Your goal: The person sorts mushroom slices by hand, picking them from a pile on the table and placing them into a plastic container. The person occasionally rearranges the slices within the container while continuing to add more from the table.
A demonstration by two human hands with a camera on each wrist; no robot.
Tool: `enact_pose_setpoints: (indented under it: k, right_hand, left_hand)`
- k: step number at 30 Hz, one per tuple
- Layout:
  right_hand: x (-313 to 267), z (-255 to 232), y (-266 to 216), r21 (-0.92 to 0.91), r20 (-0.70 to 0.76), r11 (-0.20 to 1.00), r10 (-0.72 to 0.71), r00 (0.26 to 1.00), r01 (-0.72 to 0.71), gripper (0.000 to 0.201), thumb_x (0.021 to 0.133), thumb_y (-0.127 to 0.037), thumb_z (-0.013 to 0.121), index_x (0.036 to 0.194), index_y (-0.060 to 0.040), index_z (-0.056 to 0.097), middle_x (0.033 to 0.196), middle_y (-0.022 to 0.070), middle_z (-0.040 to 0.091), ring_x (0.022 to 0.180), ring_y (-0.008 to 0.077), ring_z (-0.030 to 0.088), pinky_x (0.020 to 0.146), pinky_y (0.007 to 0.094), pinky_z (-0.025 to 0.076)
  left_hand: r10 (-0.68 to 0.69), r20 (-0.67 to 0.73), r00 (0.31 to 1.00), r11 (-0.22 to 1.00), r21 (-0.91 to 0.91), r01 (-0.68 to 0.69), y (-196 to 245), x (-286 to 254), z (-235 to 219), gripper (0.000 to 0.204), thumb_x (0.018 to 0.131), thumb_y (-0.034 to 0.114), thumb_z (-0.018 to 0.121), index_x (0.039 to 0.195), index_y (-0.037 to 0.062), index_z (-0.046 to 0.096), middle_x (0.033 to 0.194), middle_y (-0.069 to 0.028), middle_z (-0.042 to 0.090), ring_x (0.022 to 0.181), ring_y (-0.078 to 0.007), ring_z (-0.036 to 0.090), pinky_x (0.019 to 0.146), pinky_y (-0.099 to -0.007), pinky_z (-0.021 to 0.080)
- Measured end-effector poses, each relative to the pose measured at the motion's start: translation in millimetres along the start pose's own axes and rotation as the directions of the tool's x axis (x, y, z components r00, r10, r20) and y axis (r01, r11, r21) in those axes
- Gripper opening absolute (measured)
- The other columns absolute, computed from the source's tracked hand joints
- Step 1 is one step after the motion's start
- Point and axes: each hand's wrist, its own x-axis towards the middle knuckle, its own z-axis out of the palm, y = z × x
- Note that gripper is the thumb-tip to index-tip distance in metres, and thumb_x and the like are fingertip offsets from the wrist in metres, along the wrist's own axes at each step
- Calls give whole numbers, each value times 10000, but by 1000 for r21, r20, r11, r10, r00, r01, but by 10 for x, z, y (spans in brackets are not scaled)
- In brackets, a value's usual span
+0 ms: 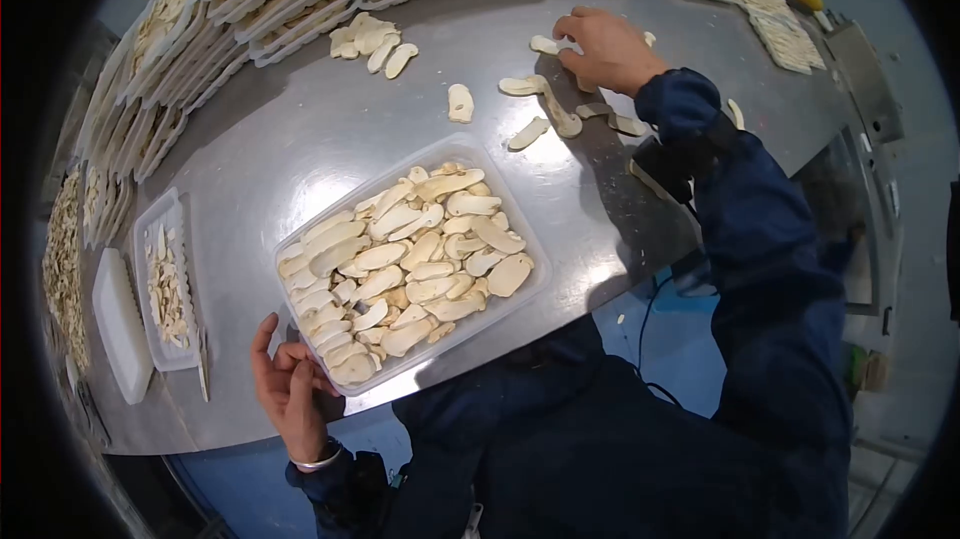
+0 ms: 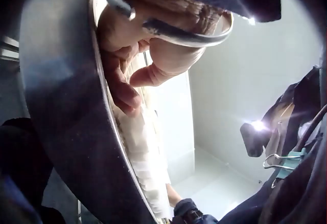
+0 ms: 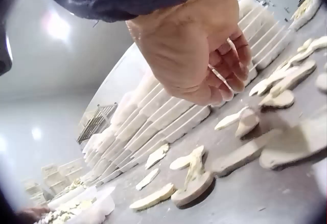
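Note:
A clear plastic tray point(image 1: 540, 269) full of pale sliced mushrooms sits near the table's front edge. My left hand point(image 1: 292, 389) is at its near left corner, fingers loosely bent and close to the rim; the left wrist view shows the thumb point(image 2: 148, 75) apart from the fingers. Across the table, my right hand point(image 1: 615, 49) reaches to the far right and pinches a mushroom slice point(image 1: 543, 44) between thumb and fingertips. In the right wrist view its fingers are curled, with a pale strip between them. Several loose slices point(image 1: 560, 114) lie beneath and beside this hand.
Stacked trays of slices point(image 1: 290, 14) line the back and left. A small heap of slices point(image 1: 365, 37) and a single slice point(image 1: 460, 103) lie mid-table. At left are a tray of scraps point(image 1: 190, 339), a white foam-like tray point(image 1: 122, 329) and a knife point(image 1: 204, 369).

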Motion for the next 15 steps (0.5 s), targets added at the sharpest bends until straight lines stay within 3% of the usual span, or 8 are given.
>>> enact_pose_setpoints:
  k: [1, 7, 10, 13, 15]
  right_hand:
    - [81, 59, 5, -78, 37, 997, 23, 999, -20, 272, 760, -170, 568, 924, 29, 655, 1003, 207, 638, 960, 387, 605, 866, 447, 482]
    - [199, 105, -42, -140, 137, 988, 85, 987, -66, 298, 745, -183, 564, 903, 54, 651, 979, 238, 632, 959, 398, 601, 873, 448, 475]
    - [161, 150, -14, -117, 80, 992, 54, 995, -45, 305, 739, -193, 561, 884, 61, 648, 940, 253, 631, 924, 409, 606, 857, 455, 478]
    - [132, 162, -12, -122, 42, 992, 45, 998, -40, 205, 768, -187, 577, 800, 13, 606, 856, 194, 619, 814, 393, 596, 755, 462, 471]
    - [134, 156, 8, -140, -11, 989, -37, 999, 35, 200, 785, -180, 563, 801, 15, 604, 852, 194, 613, 814, 398, 590, 757, 467, 469]
  left_hand:
    - [-4, -2, 1000, 1000, 7, 4, 9, -3, 4, 561, 912, 23, 521, 1427, -38, 306, 839, -54, 575, 564, -44, 498, 473, -160, 418]
    - [-9, -10, 1000, 1000, 2, 9, 27, -13, 28, 552, 915, 17, 499, 1426, -42, 300, 832, -57, 571, 567, -50, 500, 478, -164, 424]
    - [-13, 5, 1000, 1000, -7, 13, 29, 4, 28, 550, 916, 17, 495, 1427, -41, 299, 833, -60, 572, 568, -54, 509, 479, -165, 428]
    - [-30, -1, 1000, 1000, -7, 30, 38, -5, 9, 551, 915, 12, 495, 1427, -40, 298, 835, -64, 575, 569, -57, 518, 482, -166, 434]
    - [-32, 2, 999, 999, -18, 32, 34, -2, 13, 553, 912, 8, 496, 1427, -39, 297, 836, -66, 576, 569, -58, 521, 484, -167, 436]
